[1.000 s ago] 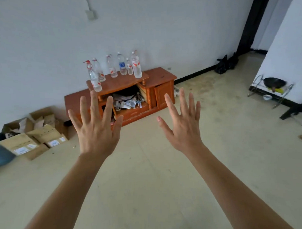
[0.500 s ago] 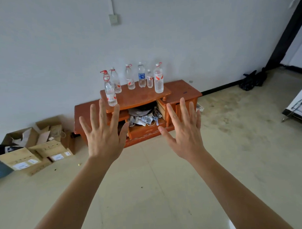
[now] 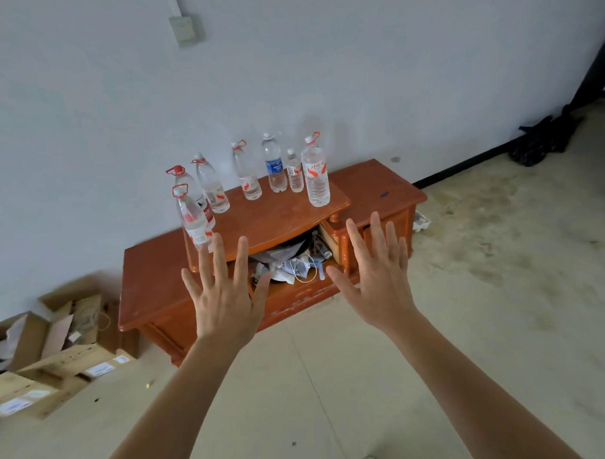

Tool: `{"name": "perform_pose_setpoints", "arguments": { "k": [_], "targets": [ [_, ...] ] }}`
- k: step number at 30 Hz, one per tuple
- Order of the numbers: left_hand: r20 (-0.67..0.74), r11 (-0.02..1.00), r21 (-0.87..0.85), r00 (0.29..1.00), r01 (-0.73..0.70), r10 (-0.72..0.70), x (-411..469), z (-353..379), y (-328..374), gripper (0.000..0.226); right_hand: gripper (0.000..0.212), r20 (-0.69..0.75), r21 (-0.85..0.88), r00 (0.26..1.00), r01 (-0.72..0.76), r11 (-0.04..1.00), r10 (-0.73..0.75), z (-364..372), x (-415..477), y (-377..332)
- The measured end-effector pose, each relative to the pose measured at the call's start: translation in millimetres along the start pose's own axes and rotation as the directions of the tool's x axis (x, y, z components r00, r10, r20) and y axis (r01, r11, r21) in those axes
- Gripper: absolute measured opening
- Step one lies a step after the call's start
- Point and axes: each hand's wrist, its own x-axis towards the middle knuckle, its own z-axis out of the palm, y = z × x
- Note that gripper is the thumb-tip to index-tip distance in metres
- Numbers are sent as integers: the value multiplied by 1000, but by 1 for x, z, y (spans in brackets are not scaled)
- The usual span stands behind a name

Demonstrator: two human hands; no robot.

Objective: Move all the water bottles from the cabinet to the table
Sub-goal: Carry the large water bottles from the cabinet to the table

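Observation:
Several clear water bottles stand upright on the raised top of a low orange wooden cabinet [image 3: 283, 212] against the white wall. A large red-labelled bottle [image 3: 315, 174] is at the right end, a blue-labelled bottle [image 3: 274, 165] and a small bottle [image 3: 295, 171] just left of it. At the left front corner stands a red-capped bottle [image 3: 192, 217]. My left hand [image 3: 224, 294] and my right hand [image 3: 378, 278] are held out before the cabinet with fingers spread, holding nothing and short of the bottles. No table is in view.
The cabinet's open middle shelf [image 3: 295, 264] is full of papers and cables. Open cardboard boxes [image 3: 54, 344] lie on the floor at the left. A black bag [image 3: 538, 142] sits by the wall at the right. Pale tiled floor [image 3: 468, 309] spreads in front and to the right.
The view has come closer to the cabinet, which now looks larger and more central. Both hands stay spread and empty in front of me.

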Motion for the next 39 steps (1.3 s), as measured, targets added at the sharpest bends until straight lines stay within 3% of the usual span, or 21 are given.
{"name": "perform_pose_setpoints", "arguments": {
  "k": [9,17,23,32,39],
  "targets": [
    [6,995,-21,995,99,-99,139,49,-6,75,85,95,89,992,70,994,-78,67,168,23],
    [85,993,-44,991,112,-108,255,129,-58,77,90,147,22,987,61,998,-63,148,286,26],
    [167,988,-123,983,92,-71,352,174,-84,79,94,180,-22,984,-6,1000,9,180,377,25],
    [254,976,-218,964,-21,78,475,238,-61,86,98,151,-72,952,-257,964,265,210,451,89],
    [439,986,-166,896,9,66,537,301,-23,104,96,168,53,957,-251,967,239,247,552,140]
  ]
}}
